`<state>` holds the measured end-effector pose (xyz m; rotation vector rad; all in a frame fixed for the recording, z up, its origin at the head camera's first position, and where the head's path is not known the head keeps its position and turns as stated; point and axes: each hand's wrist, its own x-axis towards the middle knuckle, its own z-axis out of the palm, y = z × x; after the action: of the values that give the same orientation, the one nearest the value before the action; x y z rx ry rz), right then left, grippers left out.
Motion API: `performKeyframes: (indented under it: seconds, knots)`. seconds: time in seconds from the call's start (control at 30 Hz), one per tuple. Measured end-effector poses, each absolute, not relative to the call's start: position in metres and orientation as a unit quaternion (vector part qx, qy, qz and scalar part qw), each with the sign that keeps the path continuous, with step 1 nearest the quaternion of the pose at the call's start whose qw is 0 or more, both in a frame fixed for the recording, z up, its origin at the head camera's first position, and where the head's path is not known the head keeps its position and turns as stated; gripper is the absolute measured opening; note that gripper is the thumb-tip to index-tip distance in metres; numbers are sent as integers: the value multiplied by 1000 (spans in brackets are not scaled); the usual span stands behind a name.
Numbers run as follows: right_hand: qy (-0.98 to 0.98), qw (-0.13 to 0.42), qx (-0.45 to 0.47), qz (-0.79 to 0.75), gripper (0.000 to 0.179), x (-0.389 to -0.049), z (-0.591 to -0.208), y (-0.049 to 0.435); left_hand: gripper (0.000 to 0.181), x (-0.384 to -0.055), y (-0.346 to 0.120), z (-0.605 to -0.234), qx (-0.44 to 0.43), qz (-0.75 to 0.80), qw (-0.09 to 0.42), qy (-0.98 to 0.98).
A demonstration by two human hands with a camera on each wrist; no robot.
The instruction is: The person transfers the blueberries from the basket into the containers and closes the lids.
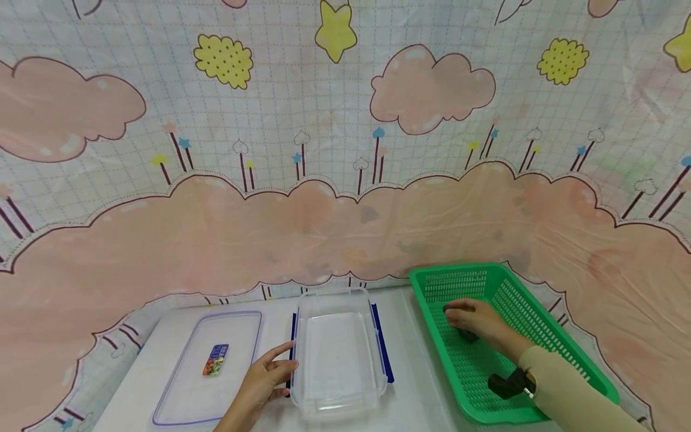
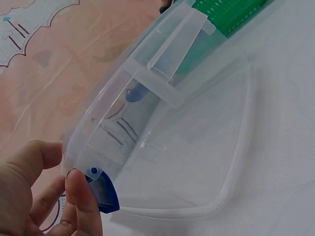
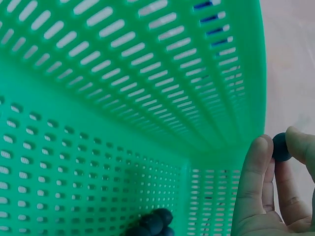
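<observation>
My left hand grips the near left side of a clear plastic food container. In the left wrist view its thumb and fingers pinch the rim by a dark blue latch. Over the green basket, my right hand pinches a small dark round ball between thumb and fingertips. Below that hand, several more dark balls lie clustered on the basket floor. The container stands without its lid, its blue side latches folded outward.
A clear lid with a purple-blue edge and a printed label lies flat left of the container. All stand on a white-covered table. A cloud-patterned cloth hangs behind. A dark strap mount sits on the right wrist.
</observation>
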<state>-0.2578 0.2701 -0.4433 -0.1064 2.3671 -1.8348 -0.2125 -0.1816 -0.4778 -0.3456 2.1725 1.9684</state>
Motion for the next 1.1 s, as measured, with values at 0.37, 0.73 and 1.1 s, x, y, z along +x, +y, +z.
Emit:
performKeyframes:
  seconds: [0.37,0.73,1.1]
  knots:
    - [788,82,-38,-609,51,-253,-445,259,56,-212,-181,-479,-116,667,93,730]
    - [777,87,-64,-620,51,-250,-444,253,55,-211,-181,-479,-113,665,94,732]
    - [782,93,-71,-612,50,-247,-436,244,56,-213,-181,-480,-116,666,89,731]
